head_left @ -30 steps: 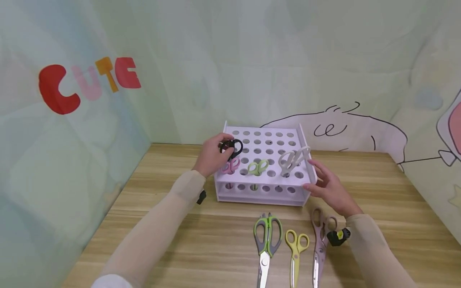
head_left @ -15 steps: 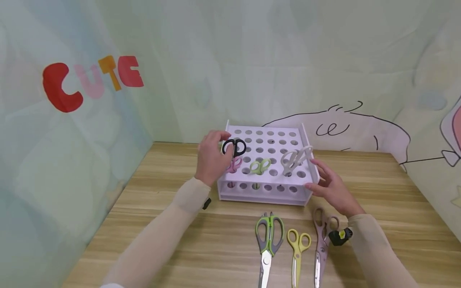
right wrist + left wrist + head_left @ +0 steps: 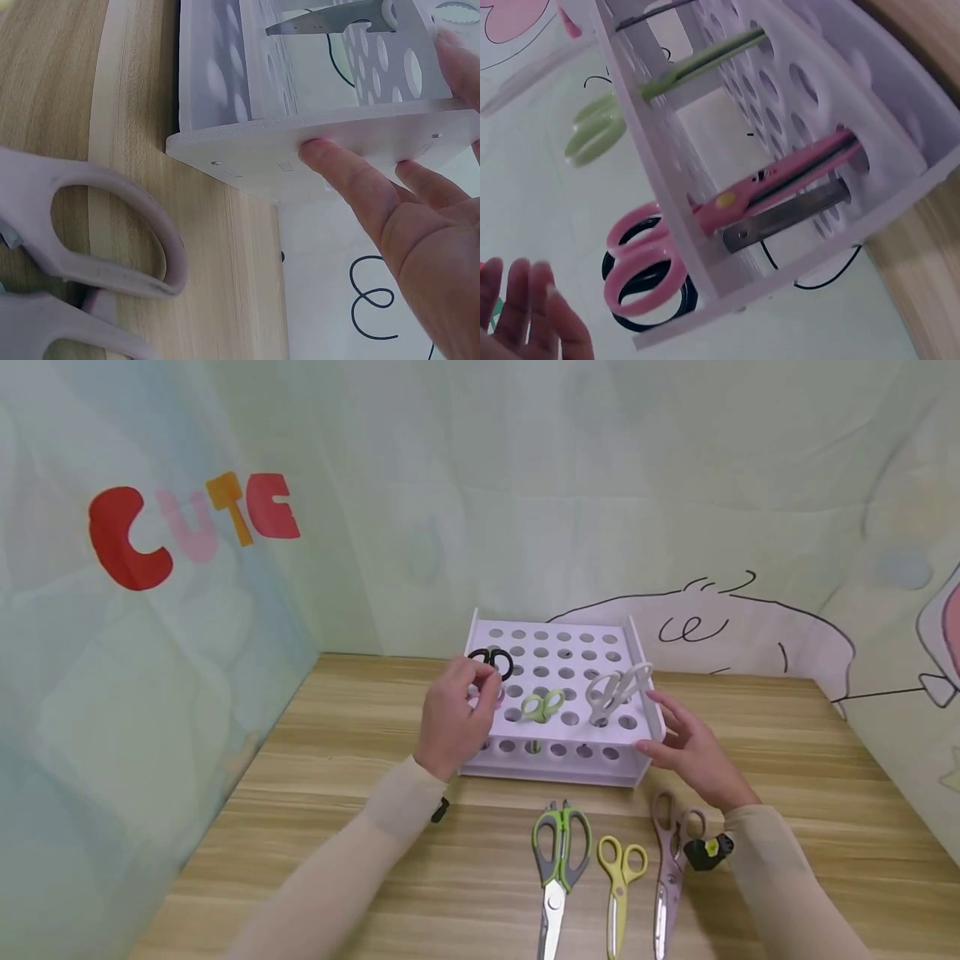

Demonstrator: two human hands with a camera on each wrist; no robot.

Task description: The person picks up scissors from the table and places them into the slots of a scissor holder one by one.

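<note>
A person's left hand (image 3: 459,714) hangs at the 8 o'clock corner of a white perforated rack (image 3: 540,735) on a wood-grain tabletop (image 3: 810,760), its fingers loosely curved around nothing; the left wrist view shows a gap between them and the nearest handles. Toward the rack's 10 o'clock, black scissors (image 3: 492,660) stand in a hole, finger loops up and metal blades down, their long axis close to vertical. Just in front, toward 9 o'clock, pink scissors (image 3: 731,201) stand the same way, partly hidden by the hand from above, their tip in a hole of the lower tier. Light green scissors (image 3: 682,73), also blades down, occupy a front-row hole toward 7 o'clock, and white scissors (image 3: 603,703) stand toward 4 o'clock, handles leaning toward 1 o'clock. The right hand (image 3: 693,756) is at the rack's 3 o'clock, thumb and fingers extended and touching the outer side panel (image 3: 255,150), with no scissors in it. On the tabletop toward the rack's 6 o'clock, three pairs lie flat, side by side, handles toward 12 o'clock and blades toward 6: green-and-gray scissors (image 3: 557,885), yellow scissors (image 3: 618,889) and mauve scissors (image 3: 670,881), the last near a black wrist camera (image 3: 708,853). A pale backdrop (image 3: 450,527) rises behind, at 12 o'clock.
</note>
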